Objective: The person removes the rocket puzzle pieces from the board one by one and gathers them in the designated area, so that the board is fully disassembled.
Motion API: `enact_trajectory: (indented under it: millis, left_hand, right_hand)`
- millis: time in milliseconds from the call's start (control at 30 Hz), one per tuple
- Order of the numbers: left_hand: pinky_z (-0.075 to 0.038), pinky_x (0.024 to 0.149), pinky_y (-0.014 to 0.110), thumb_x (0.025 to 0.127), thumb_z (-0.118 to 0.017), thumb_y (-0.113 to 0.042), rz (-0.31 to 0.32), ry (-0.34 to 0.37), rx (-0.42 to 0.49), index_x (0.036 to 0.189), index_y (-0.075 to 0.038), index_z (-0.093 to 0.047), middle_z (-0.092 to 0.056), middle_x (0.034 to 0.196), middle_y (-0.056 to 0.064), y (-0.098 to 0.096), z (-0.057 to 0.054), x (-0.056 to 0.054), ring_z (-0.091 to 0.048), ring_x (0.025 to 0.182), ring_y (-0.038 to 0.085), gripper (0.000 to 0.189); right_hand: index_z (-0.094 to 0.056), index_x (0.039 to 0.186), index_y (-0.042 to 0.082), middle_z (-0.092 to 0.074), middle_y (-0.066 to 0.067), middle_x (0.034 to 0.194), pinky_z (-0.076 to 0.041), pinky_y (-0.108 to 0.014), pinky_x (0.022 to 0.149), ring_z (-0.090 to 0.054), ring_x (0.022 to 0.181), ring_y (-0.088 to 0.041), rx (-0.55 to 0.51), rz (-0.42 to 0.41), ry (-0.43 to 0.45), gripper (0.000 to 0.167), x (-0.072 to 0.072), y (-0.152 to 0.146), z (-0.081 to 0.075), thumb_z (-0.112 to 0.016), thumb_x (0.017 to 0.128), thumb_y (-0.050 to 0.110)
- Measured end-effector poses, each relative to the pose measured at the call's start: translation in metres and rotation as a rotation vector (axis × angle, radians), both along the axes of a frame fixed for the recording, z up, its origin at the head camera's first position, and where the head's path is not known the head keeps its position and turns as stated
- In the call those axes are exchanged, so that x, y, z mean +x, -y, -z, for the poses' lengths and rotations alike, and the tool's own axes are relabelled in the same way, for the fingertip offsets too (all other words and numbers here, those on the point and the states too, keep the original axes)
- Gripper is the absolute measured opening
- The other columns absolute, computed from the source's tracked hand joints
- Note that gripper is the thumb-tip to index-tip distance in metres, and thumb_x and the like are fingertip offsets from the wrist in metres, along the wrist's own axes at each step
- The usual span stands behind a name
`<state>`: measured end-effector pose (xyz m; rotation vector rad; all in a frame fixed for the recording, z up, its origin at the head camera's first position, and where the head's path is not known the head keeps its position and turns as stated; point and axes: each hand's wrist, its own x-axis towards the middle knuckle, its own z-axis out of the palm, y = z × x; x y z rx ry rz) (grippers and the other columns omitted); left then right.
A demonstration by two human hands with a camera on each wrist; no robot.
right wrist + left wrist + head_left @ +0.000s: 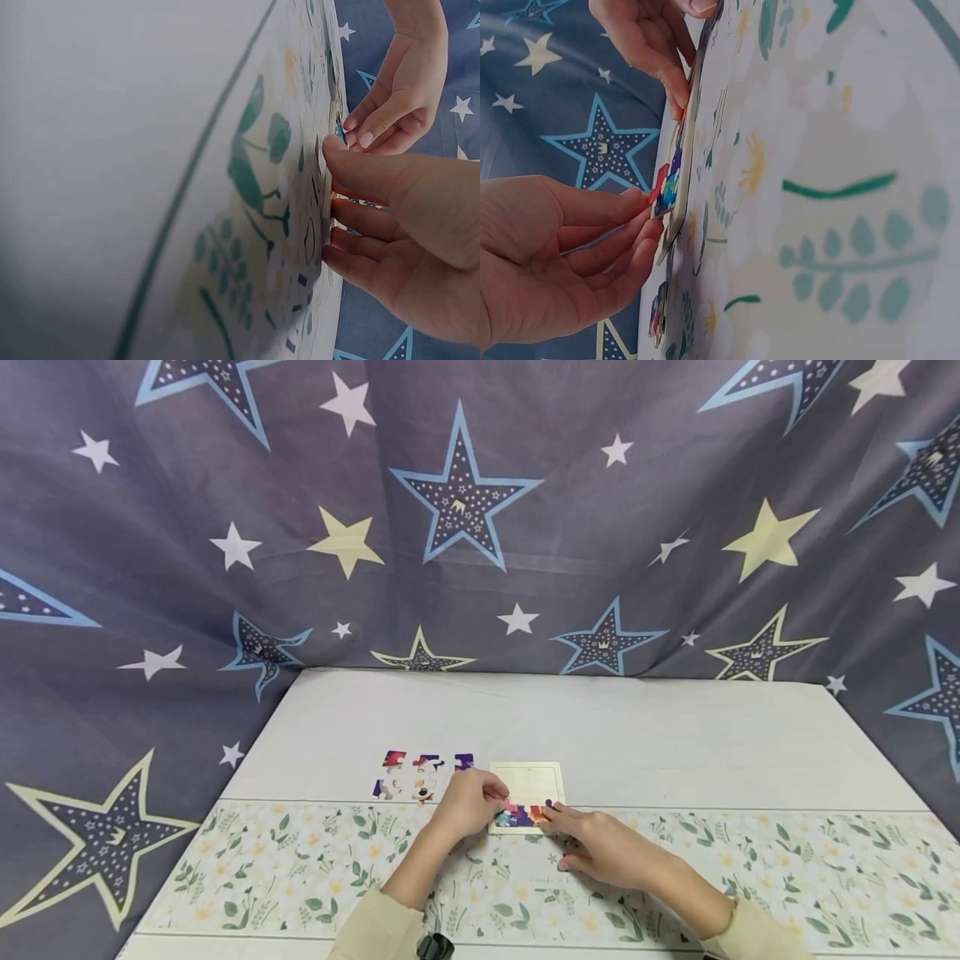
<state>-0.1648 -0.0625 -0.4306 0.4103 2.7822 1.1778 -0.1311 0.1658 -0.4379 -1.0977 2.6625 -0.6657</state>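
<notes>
A shallow light-wood puzzle tray (pixel 525 779) lies in front of me in the head view, with joined colourful puzzle pieces (pixel 522 815) along its near side. At its left, my left hand (pixel 465 803) pinches a red and blue puzzle piece (pixel 661 181) between thumb and fingers, low at the tray's near-left corner. My right hand (pixel 611 847) rests with fingertips on the tray's near-right part, its fingers extended over the pieces there. In the right wrist view, those fingers (pixel 367 217) touch the tray's edge, and the left hand (pixel 405 94) is beyond them.
Left of the tray lie loose puzzle pieces in columns: a red and white column (pixel 390 783), one with a white face (pixel 426 781), and a purple piece (pixel 464 761) partly behind the left hand. A flowered strip (pixel 300 868) crosses the white table; a star-patterned curtain (pixel 570 552) hangs behind.
</notes>
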Motion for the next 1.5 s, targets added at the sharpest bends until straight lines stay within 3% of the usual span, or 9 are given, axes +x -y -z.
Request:
enact_trajectory:
  millis: [300,533,900,1500]
  left_hand:
    - [-0.049,0.062,0.019,0.08,-0.068,0.005,-0.021,0.011,0.094,0.086,-0.003,-0.073,-0.07,0.076,0.008,0.001,0.0,-0.001,-0.06,0.067,0.009,0.011]
    - [-0.05,0.06,0.017,0.075,-0.072,0.006,-0.018,0.098,0.191,0.088,-0.003,-0.073,-0.071,0.078,0.01,0.0,0.003,-0.001,-0.061,0.065,0.009,0.016]
    - [-0.05,0.054,0.022,0.077,-0.075,-0.004,-0.06,0.096,0.176,0.083,-0.005,-0.074,-0.072,0.07,0.008,0.007,0.007,-0.001,-0.062,0.057,0.009,0.006]
    - [-0.058,0.058,0.027,0.08,-0.071,0.0,-0.193,0.164,0.242,0.088,0.001,-0.072,-0.071,0.073,0.01,0.047,0.011,0.004,-0.067,0.058,0.015,0.008]
  right_hand:
    - [-0.058,0.131,0.009,-0.051,-0.017,0.142,-0.05,-0.041,0.099,-0.05,0.131,-0.034,0.006,0.007,-0.009,0.049,0.0,0.0,0.001,-0.07,0.086,0.023]
    - [-0.057,0.132,0.008,-0.052,-0.017,0.142,-0.05,-0.041,0.098,-0.05,0.131,-0.034,0.004,0.001,-0.02,0.05,0.0,0.001,0.002,-0.071,0.085,0.023]
    - [-0.059,0.129,0.008,-0.052,-0.017,0.142,-0.049,-0.04,0.099,-0.05,0.131,-0.034,0.006,0.016,-0.01,0.049,0.0,0.001,0.002,-0.071,0.085,0.024]
    - [-0.059,0.128,0.008,-0.052,-0.016,0.142,-0.048,-0.04,0.1,-0.049,0.132,-0.034,0.009,0.019,-0.008,0.047,0.001,0.001,0.002,-0.071,0.085,0.024]
